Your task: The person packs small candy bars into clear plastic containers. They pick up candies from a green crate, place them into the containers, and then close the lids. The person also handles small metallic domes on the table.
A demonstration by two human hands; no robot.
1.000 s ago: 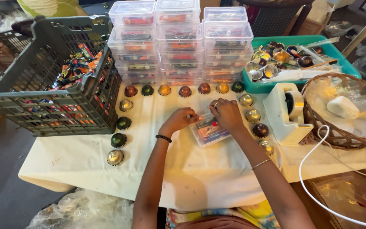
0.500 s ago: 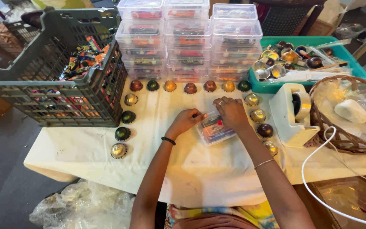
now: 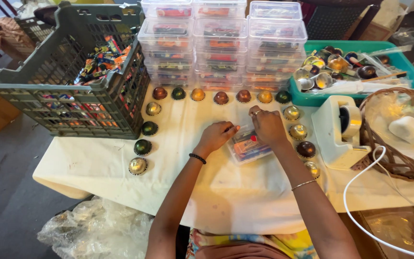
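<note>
A small clear plastic box (image 3: 248, 148) with colourful pieces inside lies on the white cloth in front of me. My left hand (image 3: 215, 136) rests at its left edge, fingers curled onto the lid. My right hand (image 3: 267, 125) presses down on the box's top right part. Both hands touch the box; part of the lid is hidden under them. Shiny round capsules (image 3: 221, 98) in brown, green and gold form an arc around the box.
A grey plastic crate (image 3: 63, 108) of wrapped items stands at the left. Stacked clear boxes (image 3: 222, 41) fill the back. A teal tray (image 3: 410, 67) of capsules, a white tape dispenser (image 3: 337, 132), a wicker basket (image 3: 408, 168) and a white cable (image 3: 360, 177) sit right.
Both hands have stayed on the small box, with the fingers shifting slightly on its lid. The view has moved a little.
</note>
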